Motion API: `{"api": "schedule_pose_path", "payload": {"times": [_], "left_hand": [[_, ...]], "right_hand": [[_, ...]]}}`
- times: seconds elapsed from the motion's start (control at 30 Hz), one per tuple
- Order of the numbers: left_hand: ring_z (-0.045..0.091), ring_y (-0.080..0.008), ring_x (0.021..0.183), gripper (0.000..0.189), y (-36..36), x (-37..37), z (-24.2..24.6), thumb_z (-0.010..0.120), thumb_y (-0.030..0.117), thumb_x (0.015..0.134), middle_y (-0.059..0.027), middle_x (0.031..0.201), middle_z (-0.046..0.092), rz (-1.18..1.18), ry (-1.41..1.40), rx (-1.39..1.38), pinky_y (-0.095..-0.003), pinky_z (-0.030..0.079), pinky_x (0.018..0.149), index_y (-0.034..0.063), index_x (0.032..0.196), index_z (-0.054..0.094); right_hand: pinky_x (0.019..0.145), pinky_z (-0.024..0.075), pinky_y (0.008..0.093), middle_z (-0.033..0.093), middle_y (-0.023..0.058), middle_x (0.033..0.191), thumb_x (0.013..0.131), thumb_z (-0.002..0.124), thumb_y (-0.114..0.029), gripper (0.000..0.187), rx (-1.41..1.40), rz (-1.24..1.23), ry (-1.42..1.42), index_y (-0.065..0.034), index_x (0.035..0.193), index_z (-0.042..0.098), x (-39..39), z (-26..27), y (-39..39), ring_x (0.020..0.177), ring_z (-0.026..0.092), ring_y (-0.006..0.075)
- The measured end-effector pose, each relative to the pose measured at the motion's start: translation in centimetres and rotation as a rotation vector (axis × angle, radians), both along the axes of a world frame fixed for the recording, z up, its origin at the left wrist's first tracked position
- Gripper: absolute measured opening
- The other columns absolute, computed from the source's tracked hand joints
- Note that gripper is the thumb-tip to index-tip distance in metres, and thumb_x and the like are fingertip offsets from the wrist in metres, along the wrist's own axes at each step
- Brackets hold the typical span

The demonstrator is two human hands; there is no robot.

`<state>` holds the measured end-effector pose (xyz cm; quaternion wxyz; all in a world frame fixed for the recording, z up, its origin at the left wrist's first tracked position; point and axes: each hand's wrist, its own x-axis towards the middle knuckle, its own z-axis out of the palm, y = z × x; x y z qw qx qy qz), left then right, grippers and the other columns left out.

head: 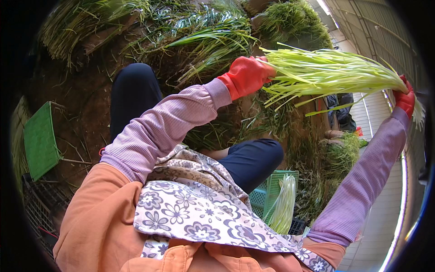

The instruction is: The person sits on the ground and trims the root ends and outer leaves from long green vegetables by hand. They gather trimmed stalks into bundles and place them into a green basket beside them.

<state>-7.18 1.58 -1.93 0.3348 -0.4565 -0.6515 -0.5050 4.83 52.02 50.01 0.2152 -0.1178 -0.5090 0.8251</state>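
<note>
A bunch of long yellow-green leaves, likely blanched garlic chives (326, 68), is held up sideways at the upper right. My right hand (404, 97), in a red rubber glove, is closed around its pale stem end, and whitish stem ends stick out beyond the fist. At the other end my left hand (249, 74), also red-gloved, is curled at the leaf tips and pinches some of them; its fingertips are partly hidden. Another pale bunch (284, 204) leans on a green plastic basket (272, 190) beside my bent knee.
Heaps of green leaves (210, 44) cover the earthen floor ahead, with a bundled stack (295, 23) beyond. More greens (340, 153) lie at the right. On the left are a green woven stool seat (42, 141) and a black plastic crate (44, 200).
</note>
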Motion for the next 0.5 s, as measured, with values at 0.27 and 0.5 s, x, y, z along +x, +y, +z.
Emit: {"api": "schedule_pose_path", "payload": {"times": [0.27,0.5], "left_hand": [[0.064,-0.0289,0.076,0.019,-4.1,0.6,-0.5,0.056,0.017,0.088,-0.0110,0.085,0.067,-0.236,-0.501,-0.138,-0.0346,0.051,0.067,0.0170,0.101,0.069],[0.065,-0.0284,0.070,0.035,-7.7,1.4,-5.0,0.061,0.037,0.083,-0.0098,0.070,0.065,-0.340,-0.646,-0.889,-0.0380,0.051,0.068,0.0060,0.097,0.067]], "right_hand": [[0.101,0.0391,0.0375,0.055,0.0193,0.117,0.085,0.056,0.002,0.033,0.006,0.093,-0.053,0.0039,0.118,0.052,2.0,-0.3,0.6,0.111,0.052,0.0245],[0.097,0.0448,0.0457,0.061,0.0202,0.111,0.081,0.060,0.003,0.023,0.568,-0.228,0.236,0.0039,0.105,0.061,4.7,-4.4,-6.5,0.105,0.058,0.0311]]}}
